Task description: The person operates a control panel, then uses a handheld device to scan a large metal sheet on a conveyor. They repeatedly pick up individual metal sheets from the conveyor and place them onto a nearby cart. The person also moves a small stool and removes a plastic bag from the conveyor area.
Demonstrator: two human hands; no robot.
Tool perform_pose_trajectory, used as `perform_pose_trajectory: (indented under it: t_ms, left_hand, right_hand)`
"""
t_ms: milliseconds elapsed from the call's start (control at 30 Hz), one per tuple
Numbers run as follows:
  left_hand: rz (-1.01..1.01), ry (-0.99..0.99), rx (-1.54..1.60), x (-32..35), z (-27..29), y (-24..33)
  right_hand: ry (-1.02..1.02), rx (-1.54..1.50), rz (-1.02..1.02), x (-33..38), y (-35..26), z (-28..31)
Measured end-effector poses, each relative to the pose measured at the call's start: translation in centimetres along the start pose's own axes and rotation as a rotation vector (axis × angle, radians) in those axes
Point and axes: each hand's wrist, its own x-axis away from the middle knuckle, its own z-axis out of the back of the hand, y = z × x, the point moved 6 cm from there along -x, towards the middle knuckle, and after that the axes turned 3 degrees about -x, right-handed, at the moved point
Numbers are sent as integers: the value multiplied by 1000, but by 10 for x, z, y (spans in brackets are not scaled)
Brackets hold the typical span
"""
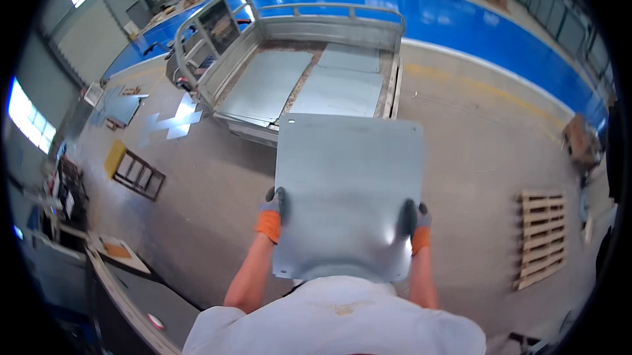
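A grey metal sheet (349, 177) with small holes near its corners is held in front of my body. My left hand (270, 210), in a grey glove with an orange cuff, grips its left edge with the thumb on the near face. On the opposite edge my right hand (419, 220), gloved the same way, holds on with its thumb over the sheet; the fingers behind are hidden. Beyond the sheet stands a small flatbed truck (329, 26) with low sides. Flat metal sheets (266, 85) lie on its bed, over brown debris.
To the left are a stool-like frame with a yellow top (135, 167) and cross-shaped metal pieces (174, 121) on the floor. A wooden pallet (543, 240) lies at right, with a cardboard box (582, 141) beyond it. A dark workbench (141, 296) borders the lower left.
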Motion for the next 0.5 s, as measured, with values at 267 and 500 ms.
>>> perform_pose_trajectory:
  t_ms: [267,500]
  left_hand:
    - [264,-43,-36,-217,-117,-28]
    - [277,-137,-405,-402,-205,-17]
  right_hand:
    - [-70,349,-65,-202,-39,-156]
    - [42,401,-261,-336,-11,-263]
